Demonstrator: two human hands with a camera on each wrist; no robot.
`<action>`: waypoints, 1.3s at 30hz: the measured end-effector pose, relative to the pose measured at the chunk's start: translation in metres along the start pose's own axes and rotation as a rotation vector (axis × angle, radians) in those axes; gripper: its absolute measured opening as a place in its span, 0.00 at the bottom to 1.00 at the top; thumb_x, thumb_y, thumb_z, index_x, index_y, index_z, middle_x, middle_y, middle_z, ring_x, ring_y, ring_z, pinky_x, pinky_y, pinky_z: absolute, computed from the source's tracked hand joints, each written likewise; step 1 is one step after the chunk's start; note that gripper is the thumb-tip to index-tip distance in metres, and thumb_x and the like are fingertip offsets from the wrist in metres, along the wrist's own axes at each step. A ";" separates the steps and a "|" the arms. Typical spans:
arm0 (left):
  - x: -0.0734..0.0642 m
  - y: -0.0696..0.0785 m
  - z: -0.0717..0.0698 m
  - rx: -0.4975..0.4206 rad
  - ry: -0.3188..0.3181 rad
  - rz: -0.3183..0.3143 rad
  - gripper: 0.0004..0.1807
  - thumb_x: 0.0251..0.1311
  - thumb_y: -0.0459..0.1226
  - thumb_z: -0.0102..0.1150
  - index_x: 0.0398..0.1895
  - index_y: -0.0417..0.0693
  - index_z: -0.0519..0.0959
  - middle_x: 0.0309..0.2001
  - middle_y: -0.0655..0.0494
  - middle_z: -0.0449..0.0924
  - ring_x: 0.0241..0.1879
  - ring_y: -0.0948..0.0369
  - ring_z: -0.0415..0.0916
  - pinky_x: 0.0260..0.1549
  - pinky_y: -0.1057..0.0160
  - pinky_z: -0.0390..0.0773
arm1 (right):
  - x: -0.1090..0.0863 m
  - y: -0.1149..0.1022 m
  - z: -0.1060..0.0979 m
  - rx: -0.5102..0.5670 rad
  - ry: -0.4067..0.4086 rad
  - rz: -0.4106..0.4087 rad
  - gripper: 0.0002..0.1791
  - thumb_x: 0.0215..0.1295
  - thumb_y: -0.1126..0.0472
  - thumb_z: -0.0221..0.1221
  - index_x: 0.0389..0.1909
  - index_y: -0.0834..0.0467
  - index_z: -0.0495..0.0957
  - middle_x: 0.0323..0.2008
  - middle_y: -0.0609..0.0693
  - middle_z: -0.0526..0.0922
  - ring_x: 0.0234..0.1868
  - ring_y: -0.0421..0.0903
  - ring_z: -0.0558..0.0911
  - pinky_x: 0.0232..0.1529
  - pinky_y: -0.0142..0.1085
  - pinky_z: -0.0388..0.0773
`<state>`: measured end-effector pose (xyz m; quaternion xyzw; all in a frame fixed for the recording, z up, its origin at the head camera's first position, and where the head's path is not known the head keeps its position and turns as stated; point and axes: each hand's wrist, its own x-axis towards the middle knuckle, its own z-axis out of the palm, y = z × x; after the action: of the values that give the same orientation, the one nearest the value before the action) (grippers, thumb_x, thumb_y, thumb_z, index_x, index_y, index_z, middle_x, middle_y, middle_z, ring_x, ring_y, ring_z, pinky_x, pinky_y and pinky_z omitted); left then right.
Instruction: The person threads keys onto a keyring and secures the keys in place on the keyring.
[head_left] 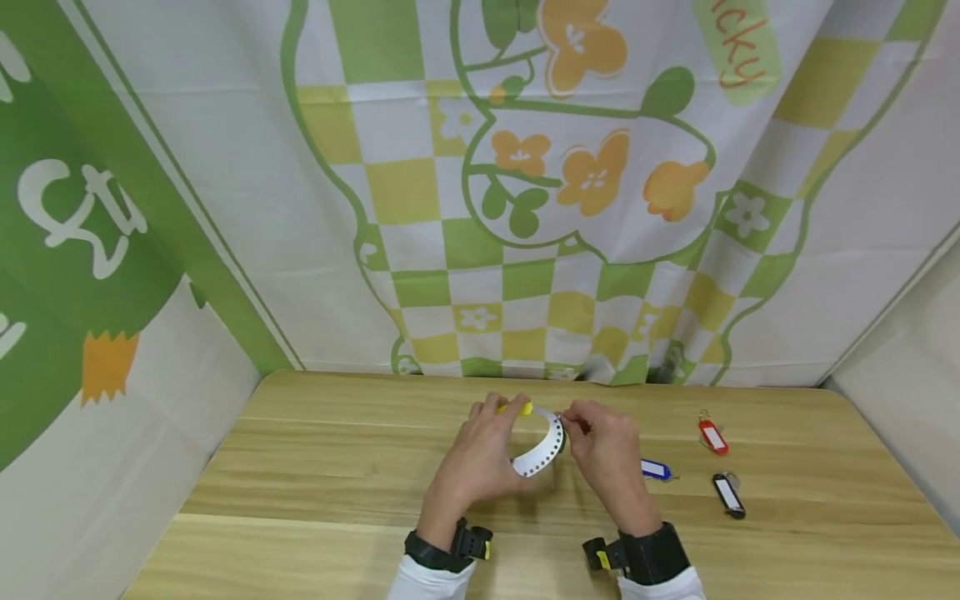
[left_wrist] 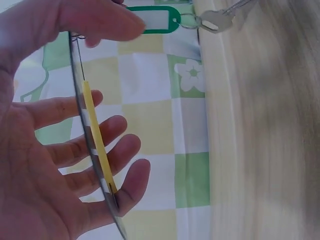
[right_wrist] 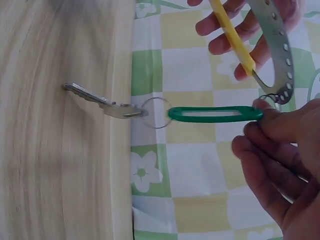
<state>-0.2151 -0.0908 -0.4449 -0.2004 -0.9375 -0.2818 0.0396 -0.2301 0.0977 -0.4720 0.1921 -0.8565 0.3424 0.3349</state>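
A curved metal strip (head_left: 540, 453) with a row of holes is just below the middle of the head frame, gripped by the left hand (head_left: 480, 454). The right hand (head_left: 606, 442) pinches one end of a green tag (right_wrist: 216, 119) against it — a key (right_wrist: 120, 109) at the other. Blue (head_left: 656, 470), red (head_left: 713, 437) and black tags (head_left: 728, 495) lie lower right — on the table (head_left: 322, 483).

On the wooden table (head_left: 322, 467), we see the left hand (head_left: 480, 454) grip a curved white band (head_left: 542, 456) with dark holes from nine o'clock. A yellow piece (head_left: 527, 408) shows by its fingers. From three o'clock the right hand (head_left: 607, 450) pinches at the band's edge, on something too small for us to tell. Beside that wrist lies a blue tag (head_left: 657, 471), partly hidden, with a red tag (head_left: 713, 437) at two o'clock from it and a black tag (head_left: 728, 497) between three and four.
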 end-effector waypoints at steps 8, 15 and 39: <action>0.001 0.000 0.001 0.002 0.058 0.011 0.55 0.30 0.42 0.86 0.70 0.46 0.70 0.60 0.41 0.70 0.56 0.44 0.69 0.53 0.45 0.75 | 0.002 -0.005 0.000 0.189 -0.025 0.409 0.06 0.56 0.70 0.72 0.26 0.61 0.85 0.23 0.52 0.86 0.23 0.44 0.84 0.24 0.32 0.78; 0.001 0.000 0.005 0.029 0.088 0.029 0.53 0.33 0.43 0.85 0.69 0.46 0.70 0.59 0.41 0.70 0.55 0.43 0.69 0.51 0.44 0.74 | 0.000 -0.002 0.002 0.183 0.016 0.306 0.09 0.53 0.73 0.73 0.22 0.60 0.84 0.21 0.51 0.84 0.21 0.43 0.83 0.23 0.32 0.77; 0.008 0.001 0.020 0.058 0.173 0.007 0.54 0.33 0.46 0.85 0.69 0.44 0.69 0.59 0.40 0.69 0.57 0.43 0.69 0.51 0.44 0.74 | 0.005 -0.004 -0.005 0.216 0.007 0.537 0.05 0.58 0.67 0.72 0.26 0.63 0.86 0.22 0.53 0.86 0.22 0.47 0.84 0.23 0.31 0.78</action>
<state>-0.2212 -0.0769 -0.4595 -0.1773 -0.9376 -0.2708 0.1271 -0.2291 0.0977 -0.4636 -0.0084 -0.8343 0.5086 0.2127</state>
